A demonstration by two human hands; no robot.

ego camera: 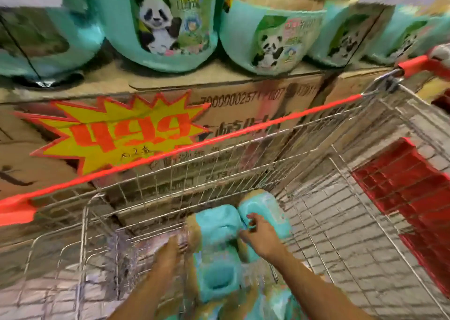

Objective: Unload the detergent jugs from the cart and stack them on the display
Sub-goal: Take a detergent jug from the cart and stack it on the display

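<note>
detergent jugs in teal sit low in the cart, close under you: the near jug (pixel 216 271) lies between your two forearms, and its long axis seems to run away from you toward the display, though blur hides whether it lies flat or stands. your left hand (pixel 170 254) is against that jug's left flank, too smeared to tell how its fingers are set. your right hand (pixel 258 234) is the nearer one to the second jug (pixel 267 212), which lies just beyond and to the right, touching the first; its fingers (pixel 250 218) are parted and loosely bent over the seam between the two, seemingly closed round nothing. judge the lift from there: the grip point is ahead of and below the right fingers, so they likely need to drop and close. beyond, the cart (pixel 219 168) wire wall and its red rail stand between you and the cardboard boxes (pixel 243 100), which carry a starburst price sign (pixel 117 132). on top, stacked jugs (pixel 160 22) with panda labels stand upright.
</note>
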